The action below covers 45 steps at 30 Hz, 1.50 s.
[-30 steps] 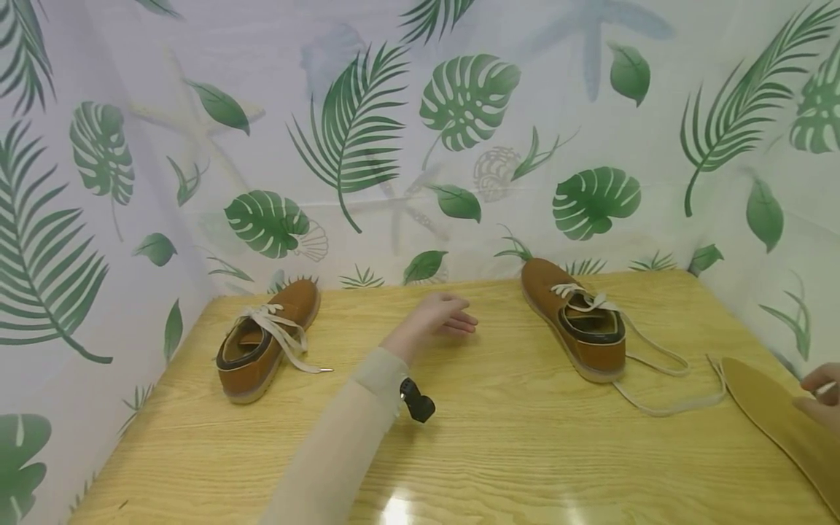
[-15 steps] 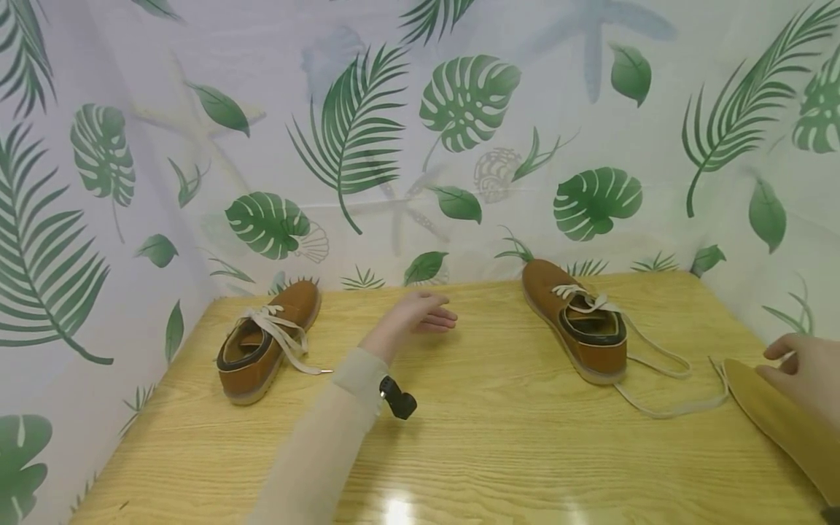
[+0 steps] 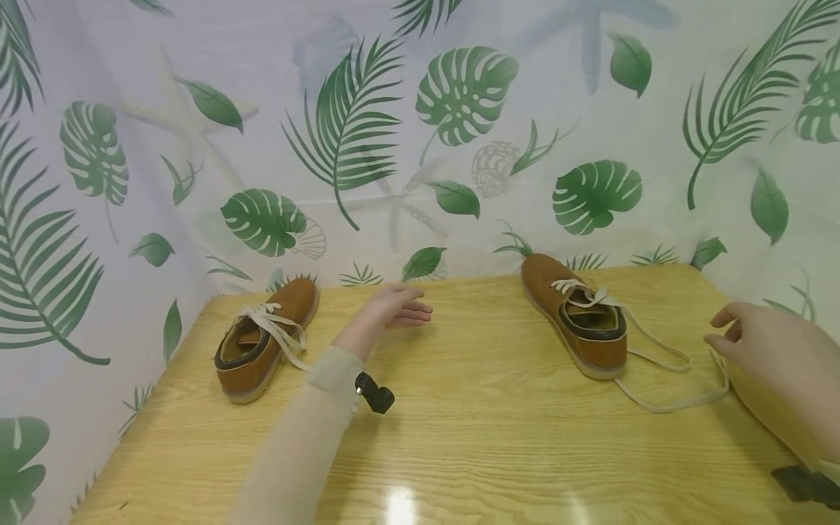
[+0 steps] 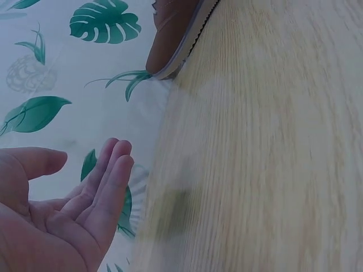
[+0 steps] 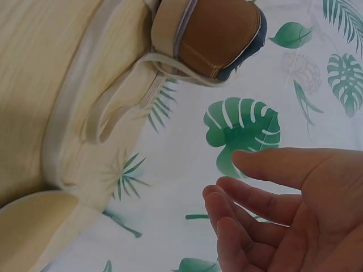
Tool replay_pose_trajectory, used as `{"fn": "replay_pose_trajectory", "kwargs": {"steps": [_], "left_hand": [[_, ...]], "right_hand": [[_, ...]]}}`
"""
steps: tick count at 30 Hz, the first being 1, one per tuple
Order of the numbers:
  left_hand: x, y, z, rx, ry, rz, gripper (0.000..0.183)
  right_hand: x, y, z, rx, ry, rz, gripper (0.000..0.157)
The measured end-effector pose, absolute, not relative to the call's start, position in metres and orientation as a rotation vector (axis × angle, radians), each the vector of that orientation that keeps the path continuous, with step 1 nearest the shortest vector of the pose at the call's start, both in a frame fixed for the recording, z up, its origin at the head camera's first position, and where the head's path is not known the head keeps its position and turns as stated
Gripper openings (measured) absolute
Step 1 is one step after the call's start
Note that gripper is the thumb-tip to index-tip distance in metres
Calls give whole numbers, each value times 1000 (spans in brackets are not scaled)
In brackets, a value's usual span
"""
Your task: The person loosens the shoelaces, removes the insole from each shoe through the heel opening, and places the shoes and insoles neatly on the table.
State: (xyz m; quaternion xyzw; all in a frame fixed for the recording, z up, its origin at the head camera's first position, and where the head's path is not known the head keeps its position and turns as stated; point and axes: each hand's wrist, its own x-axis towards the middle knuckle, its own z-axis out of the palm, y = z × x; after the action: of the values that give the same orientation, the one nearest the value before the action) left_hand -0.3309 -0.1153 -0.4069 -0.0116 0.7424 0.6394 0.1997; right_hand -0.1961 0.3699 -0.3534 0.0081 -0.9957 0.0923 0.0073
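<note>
A brown lace-up shoe [image 3: 295, 299] with its cream lace tied sits at the left of the table. Another brown shoe [image 3: 593, 354] sits right of centre, its long lace [image 3: 676, 407] trailing loose toward the right. Between the shoes hovers my left hand [image 3: 387, 313], fingers extended and holding nothing; its bare palm shows in the left wrist view. My right hand [image 3: 781, 357], loosely curled around nothing, is over a flat tan insole [image 5: 39, 226] at the right, hiding much of it in the head view.
The wooden table [image 3: 459, 437] meets a white cloth backdrop [image 3: 367, 248] with green leaf prints behind and at both sides. A black strap device [image 3: 374, 392] is on my left wrist, and another dark one [image 3: 803, 485] on my right.
My left hand has drifted left, away from the right shoe. My right hand has come in from the right edge, moving left and up over the insole. The head view has shifted slightly.
</note>
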Motion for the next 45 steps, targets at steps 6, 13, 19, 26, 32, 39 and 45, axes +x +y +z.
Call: {"fn": "replay_pose_trajectory", "kwargs": {"steps": [6, 13, 19, 26, 32, 39, 45], "left_hand": [[-328, -133, -401, -65, 2084, 1788, 51], [-322, -152, -396, -77, 2097, 1802, 53], [-317, -169, -389, -90, 2121, 1797, 52], [-321, -189, -383, -149, 2119, 1786, 54], [-315, -209, -376, -135, 2170, 1810, 54], [-306, -230, -369, -75, 2194, 1836, 54], [-310, -246, -362, -122, 2185, 1775, 58]], "right_hand": [[-200, 347, -347, 52, -3067, 225, 35], [-209, 325, -344, 138, -3073, 246, 36], [-217, 311, -345, 222, -3055, 284, 36], [-223, 286, -341, 267, -3017, 309, 33], [-229, 264, -337, 301, -2998, 343, 30], [-233, 242, -337, 375, -2941, 325, 25], [-238, 231, -340, 391, -2937, 346, 23]]}}
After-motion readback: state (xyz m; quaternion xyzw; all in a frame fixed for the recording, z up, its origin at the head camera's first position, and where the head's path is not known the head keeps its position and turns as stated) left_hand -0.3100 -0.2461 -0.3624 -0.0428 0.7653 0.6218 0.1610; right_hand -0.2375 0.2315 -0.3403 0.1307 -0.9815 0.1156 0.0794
